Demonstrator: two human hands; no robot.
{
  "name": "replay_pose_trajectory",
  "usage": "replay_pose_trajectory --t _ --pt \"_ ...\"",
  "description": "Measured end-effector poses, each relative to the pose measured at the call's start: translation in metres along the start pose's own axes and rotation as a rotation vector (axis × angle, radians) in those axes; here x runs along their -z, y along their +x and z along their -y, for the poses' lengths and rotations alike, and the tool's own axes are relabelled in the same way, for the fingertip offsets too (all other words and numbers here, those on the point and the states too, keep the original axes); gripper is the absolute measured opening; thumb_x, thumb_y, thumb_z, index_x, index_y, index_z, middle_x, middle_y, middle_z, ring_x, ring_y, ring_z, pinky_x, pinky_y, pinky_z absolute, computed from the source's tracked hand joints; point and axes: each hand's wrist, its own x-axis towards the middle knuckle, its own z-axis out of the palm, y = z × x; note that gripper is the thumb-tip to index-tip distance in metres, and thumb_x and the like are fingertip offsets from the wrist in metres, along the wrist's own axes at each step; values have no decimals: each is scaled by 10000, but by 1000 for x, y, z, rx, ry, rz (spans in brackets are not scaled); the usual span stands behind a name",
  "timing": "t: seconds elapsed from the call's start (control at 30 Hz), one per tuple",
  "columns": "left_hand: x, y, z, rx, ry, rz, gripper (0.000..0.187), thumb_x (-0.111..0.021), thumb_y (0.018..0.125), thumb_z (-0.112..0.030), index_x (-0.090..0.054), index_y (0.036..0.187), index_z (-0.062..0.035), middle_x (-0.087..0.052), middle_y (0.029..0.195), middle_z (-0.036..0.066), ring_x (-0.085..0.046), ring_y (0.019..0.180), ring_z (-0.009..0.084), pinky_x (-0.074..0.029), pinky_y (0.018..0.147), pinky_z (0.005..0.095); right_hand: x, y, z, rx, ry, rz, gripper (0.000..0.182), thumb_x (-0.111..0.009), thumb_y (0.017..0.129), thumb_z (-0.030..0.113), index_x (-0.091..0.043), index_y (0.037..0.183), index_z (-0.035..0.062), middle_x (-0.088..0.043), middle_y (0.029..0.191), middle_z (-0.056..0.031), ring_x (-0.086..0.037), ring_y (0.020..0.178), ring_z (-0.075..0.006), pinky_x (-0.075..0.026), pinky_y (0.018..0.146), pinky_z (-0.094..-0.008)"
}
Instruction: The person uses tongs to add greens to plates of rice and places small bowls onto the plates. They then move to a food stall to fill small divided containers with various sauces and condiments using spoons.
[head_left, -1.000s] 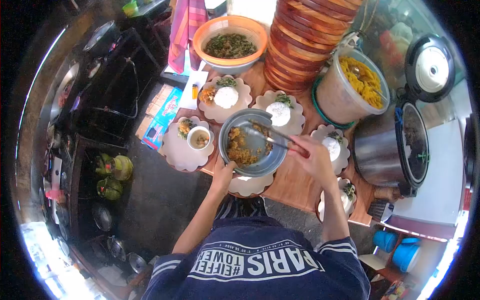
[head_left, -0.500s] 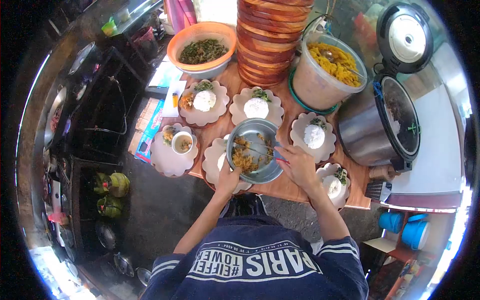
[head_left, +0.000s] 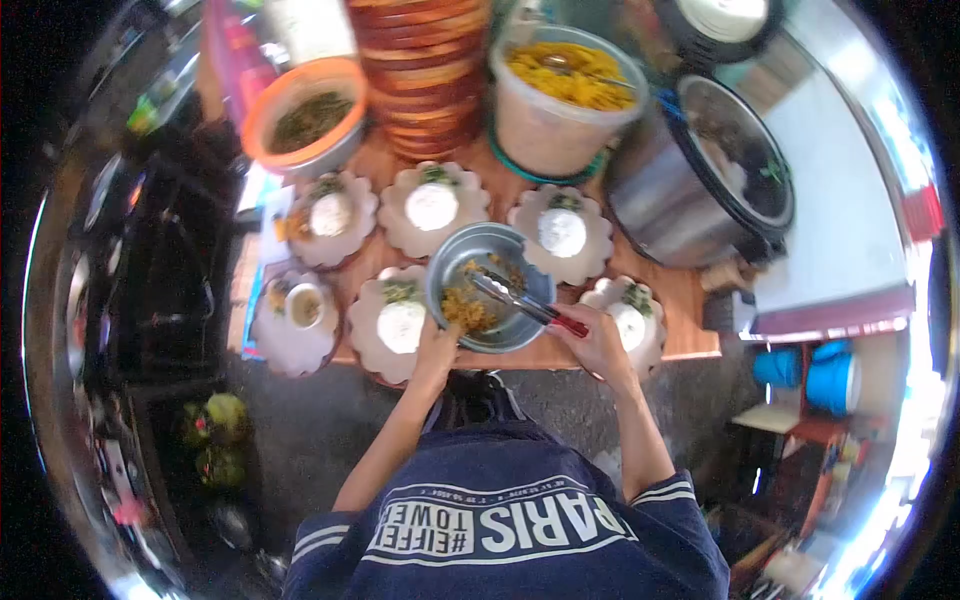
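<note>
My left hand [head_left: 436, 352] grips the near left rim of a round metal bowl [head_left: 510, 335], which holds brownish-yellow shredded food [head_left: 466, 308]. Red-handled metal tongs [head_left: 520, 300] are in my right hand [head_left: 592, 338], closed round the handle, with their tips over the food inside the bowl. Scalloped plates surround the bowl. A plate with rice and greens [head_left: 372, 350] lies just left of it, another [head_left: 590, 255] at its upper right, and one more [head_left: 650, 345] beside my right hand. The far left-hand plate [head_left: 290, 345] carries a small cup [head_left: 303, 306].
Across the table [head_left: 690, 342] stand an orange-rimmed basin of greens [head_left: 262, 105], stacked wooden plates [head_left: 420, 80], a tub of yellow food [head_left: 545, 130] and a large open rice cooker [head_left: 650, 200]. Blue containers [head_left: 830, 380] sit on a shelf at the right.
The camera view has shifted, so the table items appear further left. The tongs now lie more plainly in view, slanting across the bowl. Both hands keep their holds.
</note>
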Motion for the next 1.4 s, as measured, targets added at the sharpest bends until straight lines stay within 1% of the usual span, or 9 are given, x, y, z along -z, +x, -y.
replay_pose_trajectory --t 0.07,0.23,0.3,0.37,0.4,0.47,0.63,1.2,1.4 --pt "-6 7 31 -13 8 49 489 -468 865 -9 -380 1346 -27 -572 1177 118 -627 962 211 -569 700 295 18 -22 -6 -181 114 10 362 -734 809 206 -660 1137 73 -678 826 -78 -581 696 -110 -478 654 -266" --pt "-48 -7 29 49 -97 151 466 -489 856 2 -394 1312 -7 -544 1216 133 -593 1049 245 -494 927 370 60 -79 -58 -418 267 -250 343 -753 798 198 -679 1091 37 -692 812 -64 -599 707 -102 -489 679 -259" --pt "-53 -8 41 12 -122 169 470 -476 844 17 -395 1306 -8 -534 1227 128 -597 1045 254 -527 878 369 82 -97 -72 -461 77 -319 333 -744 787 217 -688 1084 77 -686 811 -87 -626 708 -146 -494 686 -286" --pt "-59 -12 42 110 -166 193 412 -493 895 -58 -387 1291 -23 -546 1191 139 -632 966 230 -595 649 307 99 -107 -77 -547 -167 -378 299 -715 784 254 -701 1054 125 -672 812 -120 -658 747 -241 -502 696 -339" --pt "-62 -13 45 118 -161 196 412 -493 895 -58 -387 1291 -23 -546 1191 139 -632 966 230 -595 649 307 102 -110 -84 -496 -296 -400 285 -677 796 274 -689 1049 144 -657 854 -140 -649 806 -320 -500 704 -398" --pt "-66 -13 49 156 -73 123 427 -481 879 -46 -376 1294 -42 -550 1184 149 -657 908 240 -602 547 294 103 -111 -95 -518 -379 -417 282 -670 799 254 -677 1060 147 -656 864 -138 -648 808 -327 -498 703 -412" --pt "-67 -16 57 175 -63 134 440 -466 863 -32 -382 1294 -62 -560 1155 123 -658 885 215 -589 575 279 84 -102 -121 -575 -649 -388 319 -666 796 214 -639 1088 90 -636 954 -105 -627 912 -308 -506 763 -417" --pt "-78 -24 42 214 29 95 468 -474 871 -28 -373 1323 -90 -519 1228 108 -609 997 236 -601 657 333 91 -99 -110 -574 -636 -295 323 -651 812 216 -634 1109 92 -639 969 -110 -632 887 -321 -505 772 -418" --pt "-77 -23 38 66 -101 185 491 -436 867 1 -337 1345 -41 -496 1245 123 -565 1095 237 -592 780 363 106 -94 -45 -427 -418 -310 312 -661 815 253 -660 1084 95 -661 945 -101 -649 841 -303 -506 727 -389"
